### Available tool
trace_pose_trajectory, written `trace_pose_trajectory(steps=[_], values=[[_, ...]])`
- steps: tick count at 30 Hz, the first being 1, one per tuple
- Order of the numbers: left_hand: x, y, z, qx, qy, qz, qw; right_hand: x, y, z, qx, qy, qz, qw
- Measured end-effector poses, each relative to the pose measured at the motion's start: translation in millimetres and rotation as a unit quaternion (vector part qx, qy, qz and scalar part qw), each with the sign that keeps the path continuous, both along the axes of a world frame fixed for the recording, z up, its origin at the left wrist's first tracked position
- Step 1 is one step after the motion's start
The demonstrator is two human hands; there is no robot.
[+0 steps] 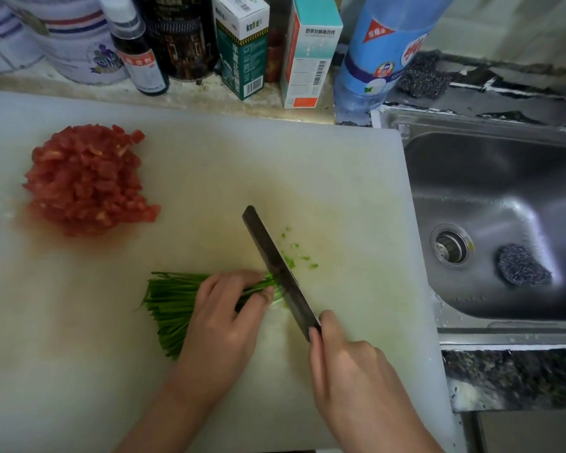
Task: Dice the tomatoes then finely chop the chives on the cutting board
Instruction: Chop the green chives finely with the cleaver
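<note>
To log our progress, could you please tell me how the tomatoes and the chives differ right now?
The tomatoes are red, the chives green. The tomatoes lie fully diced in a heap; the chives are mostly long stalks, few bits cut. The tomatoes lie untouched; the left hand holds the chives beside the knife. Both rest on the cutting board.

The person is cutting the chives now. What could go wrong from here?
1. The fingers of the left hand hold the chives right beside the knife blade; a slip could cut them.
2. Chive bits lie scattered on the sink side of the knife; harder chopping may send some off the cutting board.
3. Juice around the diced tomatoes might spread toward the chives.
</note>
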State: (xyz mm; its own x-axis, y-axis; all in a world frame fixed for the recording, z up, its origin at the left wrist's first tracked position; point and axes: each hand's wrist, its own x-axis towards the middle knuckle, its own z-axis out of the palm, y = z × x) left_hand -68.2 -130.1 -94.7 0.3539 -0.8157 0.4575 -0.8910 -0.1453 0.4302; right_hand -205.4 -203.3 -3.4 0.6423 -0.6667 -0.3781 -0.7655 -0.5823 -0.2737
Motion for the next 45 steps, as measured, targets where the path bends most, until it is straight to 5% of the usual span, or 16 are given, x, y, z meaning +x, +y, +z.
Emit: trace_pose_trajectory(steps=[6, 15, 23, 31, 45], values=[[1.0, -1.7, 1.7, -0.003, 0.017, -0.001, 1.0, 5.6, 0.3, -13.1, -0.051, 0.016, -0.027, 0.998], [1.2, -0.3, 1.5, 0.015, 0.024, -0.015, 0.999, 49.3, -19.9, -28.2, -0.032, -0.158, -0.003, 0.987], [1.2, 1.6, -1.1, 0.018, -0.002, -0.013, 1.0, -7.1, 2.3, -21.8, -0.033, -0.043, -0.039, 0.998], [0.7, 0.1, -0.4, 0.008, 0.005, -0.008, 1.0, 37.2, -33.6, -23.6, 0.056, -0.177, -0.04, 0.982], [2.2, -0.3, -11.2, 0.005, -0.018, -0.003, 1.0, -4.9, -32.0, -2.6, 0.136, -0.198, -0.081, 0.967]])
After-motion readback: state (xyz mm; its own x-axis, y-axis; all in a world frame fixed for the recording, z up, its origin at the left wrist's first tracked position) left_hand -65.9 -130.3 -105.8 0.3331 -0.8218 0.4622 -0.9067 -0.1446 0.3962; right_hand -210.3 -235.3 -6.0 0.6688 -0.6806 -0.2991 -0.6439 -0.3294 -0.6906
